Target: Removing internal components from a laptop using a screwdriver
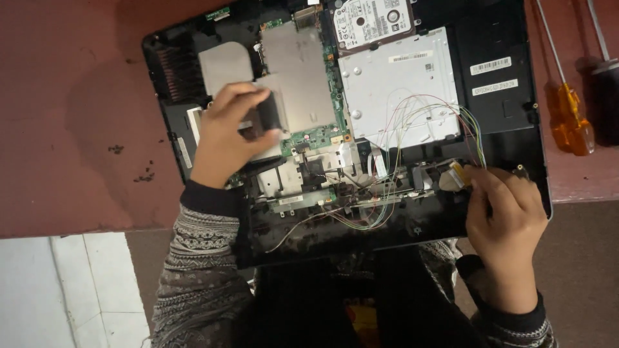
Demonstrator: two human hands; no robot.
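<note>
opened laptop (400,96) under both hands (225,132)

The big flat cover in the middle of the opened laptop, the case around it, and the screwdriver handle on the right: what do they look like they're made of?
The flat cover looks like thin sheet metal: dull silver, stamped ridges, soft glare. The case seems black matte plastic, with little shine. The screwdriver handle appears to be clear amber plastic; light passes through it.
</note>
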